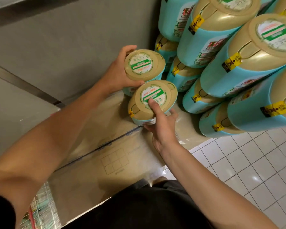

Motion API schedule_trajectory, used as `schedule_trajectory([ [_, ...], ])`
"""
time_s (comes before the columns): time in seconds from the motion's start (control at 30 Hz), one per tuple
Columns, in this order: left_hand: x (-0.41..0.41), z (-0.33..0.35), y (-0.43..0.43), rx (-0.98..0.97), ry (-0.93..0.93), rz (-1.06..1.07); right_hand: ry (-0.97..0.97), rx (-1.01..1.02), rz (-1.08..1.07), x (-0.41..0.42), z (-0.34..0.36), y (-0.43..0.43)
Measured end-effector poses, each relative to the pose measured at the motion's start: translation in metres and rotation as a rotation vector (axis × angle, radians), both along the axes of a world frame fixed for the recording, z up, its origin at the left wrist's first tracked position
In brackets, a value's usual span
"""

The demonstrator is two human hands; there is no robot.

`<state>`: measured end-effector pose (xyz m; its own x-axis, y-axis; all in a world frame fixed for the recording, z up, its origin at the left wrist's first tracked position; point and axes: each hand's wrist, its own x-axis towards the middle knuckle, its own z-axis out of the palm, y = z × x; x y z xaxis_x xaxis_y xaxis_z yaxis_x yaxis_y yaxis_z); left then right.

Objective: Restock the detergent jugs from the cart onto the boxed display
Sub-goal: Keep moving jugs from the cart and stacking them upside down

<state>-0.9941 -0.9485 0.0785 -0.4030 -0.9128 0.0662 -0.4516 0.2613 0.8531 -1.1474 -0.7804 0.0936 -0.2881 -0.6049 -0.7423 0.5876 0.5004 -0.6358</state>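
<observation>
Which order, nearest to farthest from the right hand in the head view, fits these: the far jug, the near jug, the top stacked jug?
1. near jug: gripped by the right hand, on the box.
2. far jug: just beyond it, held by the left hand.
3. top stacked jug: upper right, in the stack.

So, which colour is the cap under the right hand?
The round plastic jug cap is beige-gold with a green-white label; head view.
</observation>
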Motion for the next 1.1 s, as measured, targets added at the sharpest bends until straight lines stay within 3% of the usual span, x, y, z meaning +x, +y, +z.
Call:
schedule_trajectory([
  [0.17, -0.003, 0.014, -0.031, 0.055, -0.085, -0.076, 0.079, -0.004, -0.051, 0.011, 0.000, -0.028],
  [0.27, 0.002, 0.012, -0.031, 0.005, -0.115, 0.012, 0.102, 0.006, -0.069, 0.010, -0.001, -0.040],
  [0.5, 0.006, -0.026, 0.007, 0.198, 0.201, 0.372, 0.068, -0.018, -0.013, 0.010, -0.004, -0.056],
  [0.73, 0.012, -0.034, 0.010, 0.161, 0.132, 0.514, 0.099, 0.022, 0.051, 0.007, -0.005, -0.071],
  [0.93, 0.013, -0.037, 0.006, 0.195, 0.152, 0.516, 0.074, -0.019, 0.076, 0.004, -0.006, -0.071],
  [1.1, 0.011, -0.033, 0.006, 0.195, 0.166, 0.518, 0.256, -0.093, 0.146, -0.009, -0.008, -0.067],
])
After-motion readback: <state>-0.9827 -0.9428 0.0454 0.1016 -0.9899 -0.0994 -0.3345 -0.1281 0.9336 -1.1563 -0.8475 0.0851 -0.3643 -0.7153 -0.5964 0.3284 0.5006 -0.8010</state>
